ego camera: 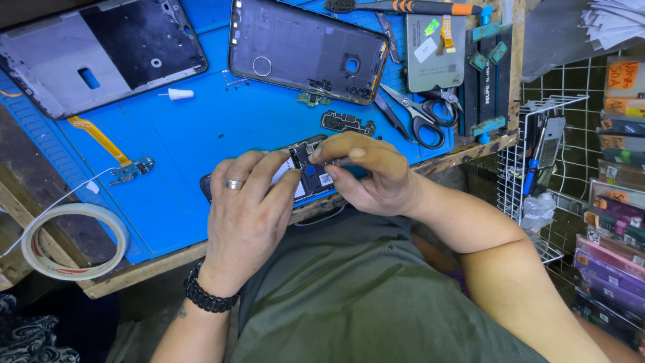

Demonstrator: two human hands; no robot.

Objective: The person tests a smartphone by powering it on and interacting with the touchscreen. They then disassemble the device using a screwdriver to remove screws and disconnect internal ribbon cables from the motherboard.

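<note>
Blue repair mat (201,134) covers the bench, with scissors (420,111) far right and a tape roll (74,242) near left. At the near edge, the left hand (245,215) clasps an opened phone (306,175), steadying it; the right hand (369,175) pinches a thin tool (339,161) over its board. Best done, I'd judge, with light pressure and a firm brace.

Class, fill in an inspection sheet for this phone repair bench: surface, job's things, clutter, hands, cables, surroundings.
Surface: blue mat on a worn wooden bench.
Job's things: opened phone under both hands.
Clutter: scissors, back cover, phone frame, tape roll.
Hands: left hand steadies the phone; right hand pinches at its top.
Cables: orange flex cable.
Surroundings: wire rack, stacked boxes.
</note>
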